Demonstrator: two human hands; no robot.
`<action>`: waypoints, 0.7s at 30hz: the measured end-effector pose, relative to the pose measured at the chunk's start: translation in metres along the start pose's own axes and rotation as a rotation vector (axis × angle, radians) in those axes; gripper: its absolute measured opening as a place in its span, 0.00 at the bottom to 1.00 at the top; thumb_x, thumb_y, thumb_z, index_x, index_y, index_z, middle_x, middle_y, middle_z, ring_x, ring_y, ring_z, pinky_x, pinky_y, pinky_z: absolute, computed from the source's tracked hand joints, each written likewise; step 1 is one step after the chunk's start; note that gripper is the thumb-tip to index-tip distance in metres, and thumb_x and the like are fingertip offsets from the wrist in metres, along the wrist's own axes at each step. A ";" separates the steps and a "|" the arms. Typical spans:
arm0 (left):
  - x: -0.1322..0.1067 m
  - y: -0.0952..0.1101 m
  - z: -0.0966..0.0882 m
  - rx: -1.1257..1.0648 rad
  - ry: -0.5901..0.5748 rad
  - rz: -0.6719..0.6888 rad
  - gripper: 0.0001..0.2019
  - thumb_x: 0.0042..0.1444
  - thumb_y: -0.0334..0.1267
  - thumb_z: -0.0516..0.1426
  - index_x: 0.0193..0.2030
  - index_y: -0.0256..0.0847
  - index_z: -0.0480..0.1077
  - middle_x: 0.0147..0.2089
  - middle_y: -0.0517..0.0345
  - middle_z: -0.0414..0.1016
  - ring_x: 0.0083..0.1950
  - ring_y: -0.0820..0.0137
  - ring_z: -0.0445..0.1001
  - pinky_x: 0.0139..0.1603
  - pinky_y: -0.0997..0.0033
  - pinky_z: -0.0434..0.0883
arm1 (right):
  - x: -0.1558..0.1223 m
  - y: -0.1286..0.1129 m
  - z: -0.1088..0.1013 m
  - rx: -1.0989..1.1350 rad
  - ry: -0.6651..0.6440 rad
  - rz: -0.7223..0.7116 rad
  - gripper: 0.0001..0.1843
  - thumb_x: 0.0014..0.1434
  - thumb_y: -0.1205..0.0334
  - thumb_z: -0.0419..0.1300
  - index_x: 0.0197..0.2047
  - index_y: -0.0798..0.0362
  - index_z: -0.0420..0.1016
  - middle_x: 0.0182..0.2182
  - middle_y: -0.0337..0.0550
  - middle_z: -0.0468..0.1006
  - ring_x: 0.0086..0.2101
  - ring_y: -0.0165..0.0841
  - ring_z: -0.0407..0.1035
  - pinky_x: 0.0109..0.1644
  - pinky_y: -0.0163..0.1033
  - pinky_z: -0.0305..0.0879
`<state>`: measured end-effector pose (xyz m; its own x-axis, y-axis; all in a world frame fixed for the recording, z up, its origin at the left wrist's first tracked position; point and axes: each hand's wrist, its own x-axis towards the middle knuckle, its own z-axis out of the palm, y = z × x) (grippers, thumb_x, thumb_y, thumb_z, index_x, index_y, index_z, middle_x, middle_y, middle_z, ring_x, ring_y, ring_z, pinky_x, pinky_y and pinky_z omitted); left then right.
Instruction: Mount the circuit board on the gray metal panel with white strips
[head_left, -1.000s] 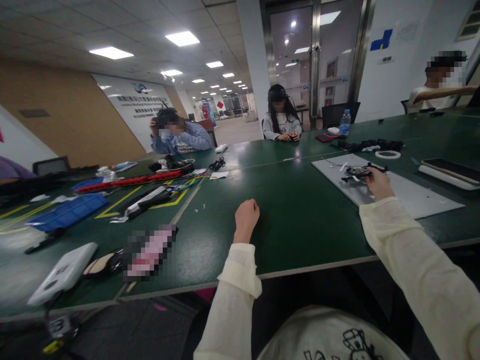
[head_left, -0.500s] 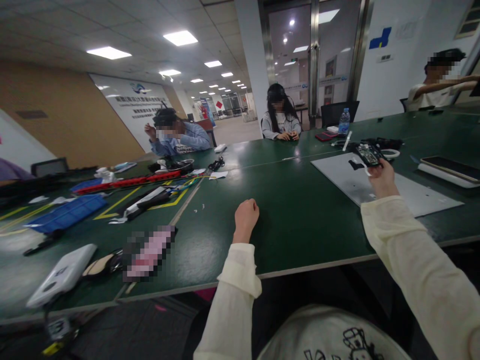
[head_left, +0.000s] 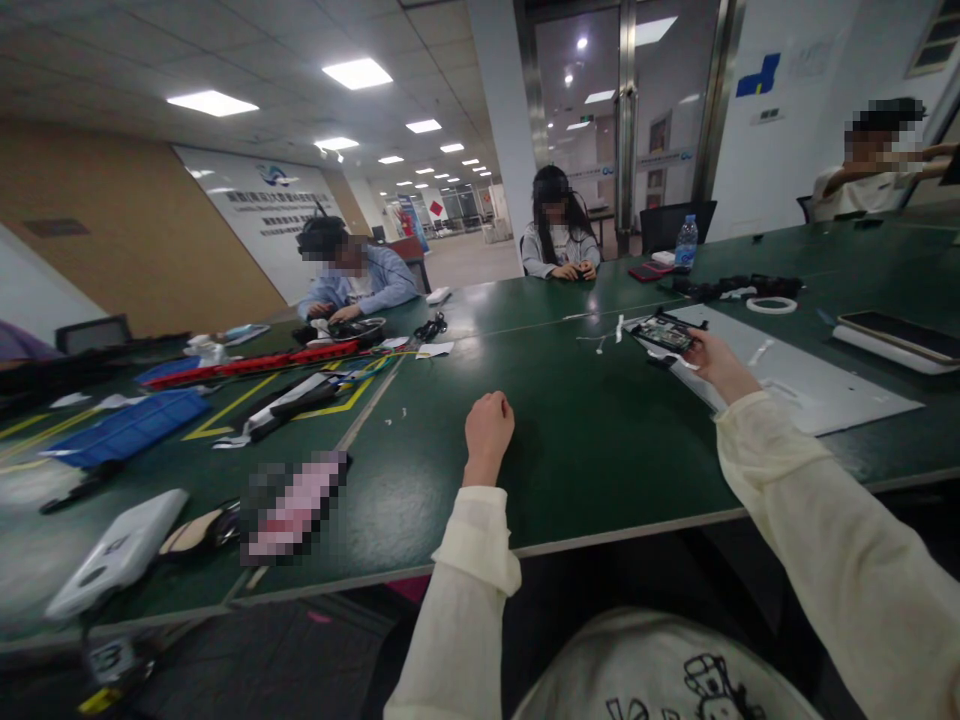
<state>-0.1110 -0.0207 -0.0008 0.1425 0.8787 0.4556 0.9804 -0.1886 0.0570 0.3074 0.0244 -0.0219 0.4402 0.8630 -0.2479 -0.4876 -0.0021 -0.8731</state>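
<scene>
Circuit board [head_left: 664, 333], in right hand [head_left: 716, 362], right centre of frame.
Grip closed on board, now lowered and carried left, over the white sheet's [head_left: 825, 385] left edge; left hand [head_left: 489, 425] fisted on desk [head_left: 600, 450], mid-frame.

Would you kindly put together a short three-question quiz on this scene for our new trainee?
1. True or false: the left hand is closed in a fist.
2. The right hand holds: A) a mug, B) a circuit board, C) a hammer.
3. What colour is the sheet lying on the table beside the right hand?
Key: 1 true; 2 B; 3 white.
</scene>
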 end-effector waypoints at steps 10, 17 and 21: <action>0.002 0.007 -0.002 -0.178 0.204 0.183 0.12 0.65 0.38 0.47 0.49 0.39 0.68 0.47 0.48 0.71 0.49 0.62 0.69 0.52 0.61 0.67 | -0.064 0.068 0.080 -0.099 -0.515 0.284 0.04 0.64 0.65 0.56 0.37 0.56 0.70 0.25 0.41 0.76 0.25 0.30 0.71 0.29 0.33 0.70; -0.007 0.033 -0.006 -0.182 -0.050 0.526 0.21 0.63 0.48 0.51 0.59 0.41 0.63 0.59 0.49 0.67 0.61 0.60 0.63 0.61 0.57 0.62 | -0.084 0.078 0.090 -0.169 -0.601 0.244 0.02 0.61 0.68 0.59 0.37 0.58 0.70 0.28 0.45 0.77 0.28 0.30 0.73 0.31 0.32 0.72; -0.010 0.043 -0.005 -0.157 -0.198 0.594 0.22 0.63 0.47 0.52 0.61 0.43 0.63 0.62 0.50 0.65 0.63 0.60 0.61 0.64 0.57 0.59 | -0.079 0.074 0.083 -0.267 -0.636 0.123 0.09 0.60 0.59 0.62 0.42 0.55 0.71 0.35 0.47 0.79 0.33 0.31 0.75 0.36 0.33 0.74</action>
<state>-0.0708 -0.0398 0.0012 0.6919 0.6666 0.2774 0.6975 -0.7163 -0.0183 0.1738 -0.0023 -0.0324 -0.1731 0.9765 -0.1285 -0.2675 -0.1722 -0.9481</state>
